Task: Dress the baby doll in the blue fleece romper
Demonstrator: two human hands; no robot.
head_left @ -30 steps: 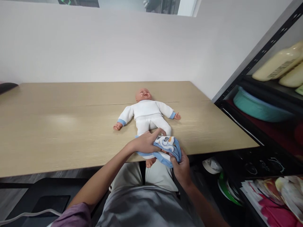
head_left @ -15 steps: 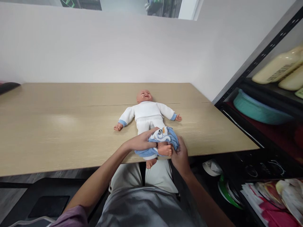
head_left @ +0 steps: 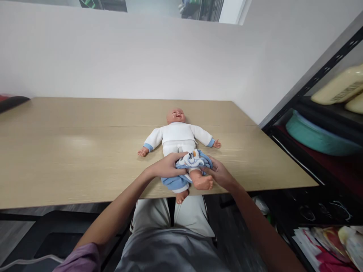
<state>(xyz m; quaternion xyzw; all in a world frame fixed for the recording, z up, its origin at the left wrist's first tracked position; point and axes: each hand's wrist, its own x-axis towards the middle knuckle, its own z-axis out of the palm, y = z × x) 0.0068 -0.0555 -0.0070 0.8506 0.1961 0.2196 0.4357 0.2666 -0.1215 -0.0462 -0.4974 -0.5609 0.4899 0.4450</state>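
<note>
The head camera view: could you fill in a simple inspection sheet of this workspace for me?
Surface: wood-look table.
Job's things: doll on its back, bare feet showing; blue-and-white garment around its legs, partly bunched.
Clutter: dark object at far left, cut off by the frame.
Hands: left hand and right hand both grip the garment.
Cables: pale cable, lower left.
Surroundings: white wall behind; shelving at right with bottles and teal basin.
</note>
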